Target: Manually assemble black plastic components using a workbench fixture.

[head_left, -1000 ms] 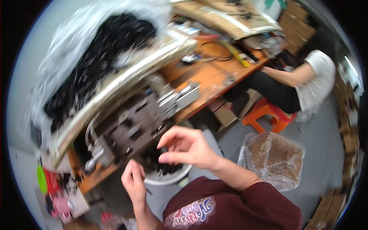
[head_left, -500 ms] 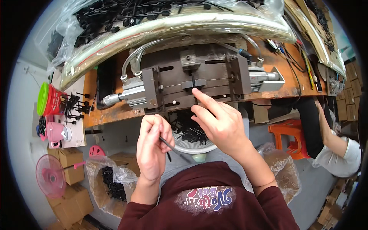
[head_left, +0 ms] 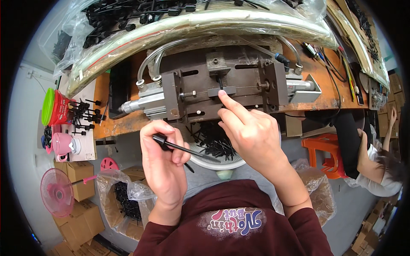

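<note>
My left hand point(head_left: 163, 164) is closed around a black rod with a wide knob-like head point(head_left: 184, 148), its thin end slanting down to the right. A second black tip point(head_left: 189, 167) pokes out below the same hand. My right hand point(head_left: 252, 130) has its index finger stretched out, the fingertip on the near end of a black rod point(head_left: 220, 82) lying in the small grey block point(head_left: 230, 90) of a dark metal fixture point(head_left: 200, 79). Its other fingers are loosely bent with nothing visible in them. Pneumatic cylinders point(head_left: 153, 100) flank the fixture.
Below the bench point(head_left: 113, 126), a white basket point(head_left: 200, 163) holds many black rods. More black parts point(head_left: 141, 17) lie in plastic above. A lined carton point(head_left: 106, 205) and pink fan point(head_left: 57, 192) are at left. A person point(head_left: 376, 164) sits at right beside an orange stool point(head_left: 318, 149).
My left hand has turned and shifted left, bringing the rod's head into sight. The fixture's left pusher pin sticks out further inward. The person at right has leaned and raised an arm.
</note>
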Demonstrator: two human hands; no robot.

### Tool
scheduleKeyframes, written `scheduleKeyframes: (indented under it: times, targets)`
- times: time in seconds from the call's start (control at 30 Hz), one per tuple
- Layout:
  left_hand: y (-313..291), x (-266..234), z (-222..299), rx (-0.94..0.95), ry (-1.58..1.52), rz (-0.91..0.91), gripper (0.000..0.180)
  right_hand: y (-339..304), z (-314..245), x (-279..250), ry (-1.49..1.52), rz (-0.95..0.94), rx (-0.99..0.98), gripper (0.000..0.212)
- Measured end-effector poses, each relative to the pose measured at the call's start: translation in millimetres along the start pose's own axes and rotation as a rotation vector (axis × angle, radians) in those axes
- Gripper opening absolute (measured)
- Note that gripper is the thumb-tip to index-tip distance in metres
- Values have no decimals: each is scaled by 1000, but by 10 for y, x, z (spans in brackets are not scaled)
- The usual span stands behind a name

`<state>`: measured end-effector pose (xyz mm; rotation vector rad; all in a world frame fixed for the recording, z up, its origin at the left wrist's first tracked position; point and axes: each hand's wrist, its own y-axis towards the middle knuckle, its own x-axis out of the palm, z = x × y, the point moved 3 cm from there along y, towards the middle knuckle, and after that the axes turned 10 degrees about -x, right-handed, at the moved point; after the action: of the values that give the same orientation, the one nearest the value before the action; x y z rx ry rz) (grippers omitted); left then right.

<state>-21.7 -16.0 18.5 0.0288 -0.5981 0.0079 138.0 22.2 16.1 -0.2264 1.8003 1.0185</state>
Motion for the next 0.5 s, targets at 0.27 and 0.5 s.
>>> scheduleKeyframes:
  times: [0.27, 0.5]
  targets:
    - [-114, 37, 73, 467, 862, 177, 31, -179, -203, -254, 429, 335, 95, 26]
    - [-59, 91, -78, -6, 757, -17, 30, -141, -258, -340, 494, 401, -72, 33]
